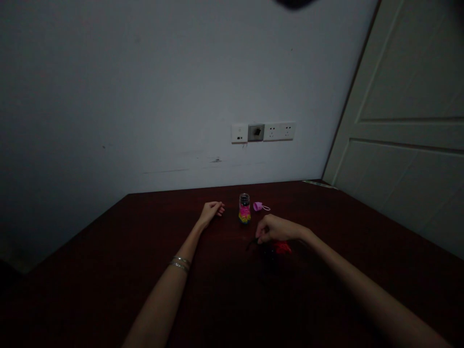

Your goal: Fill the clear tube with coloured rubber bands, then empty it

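Observation:
A small clear jar (244, 211) stands upright and uncapped near the middle of the table, filled with blue, yellow, pink and black layers. Just right of it lies a pink cap (257, 206) with a loop. My right hand (271, 229) is closed in a pinch on a thin black strand (251, 242), in front of the jar. Under and beside this hand is a dark pile (268, 252), hard to make out, with red strands (282, 248) at its right. My left hand (212, 211) rests on the table left of the jar, fingers loosely curled and apart, holding nothing.
The dark reddish table (217, 295) meets a pale wall (163, 96) at the back. Sockets (279, 131) are set in the wall above the jar. A panelled door (406, 116) borders the right side. The light is dim.

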### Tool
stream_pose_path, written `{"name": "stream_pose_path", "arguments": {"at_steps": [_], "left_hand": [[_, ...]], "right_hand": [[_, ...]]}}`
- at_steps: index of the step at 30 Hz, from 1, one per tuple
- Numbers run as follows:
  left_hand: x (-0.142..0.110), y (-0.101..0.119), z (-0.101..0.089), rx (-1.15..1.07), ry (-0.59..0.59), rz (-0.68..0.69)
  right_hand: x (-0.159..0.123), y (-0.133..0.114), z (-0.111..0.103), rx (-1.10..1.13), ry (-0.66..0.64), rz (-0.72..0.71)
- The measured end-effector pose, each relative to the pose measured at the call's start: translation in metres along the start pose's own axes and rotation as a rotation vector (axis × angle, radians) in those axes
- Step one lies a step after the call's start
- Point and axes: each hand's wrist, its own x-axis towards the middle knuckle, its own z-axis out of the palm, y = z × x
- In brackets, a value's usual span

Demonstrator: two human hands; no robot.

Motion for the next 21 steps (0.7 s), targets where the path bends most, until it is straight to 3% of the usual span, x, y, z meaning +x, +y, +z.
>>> {"name": "stream_pose_path", "arguments": {"at_steps": [21], "left_hand": [[-0.0003,0.0014,0.0003,0.018,0.005,0.017]], "right_hand": [[-0.0008,0.0075,0.0064,0.026,-0.007,0.045]]}}
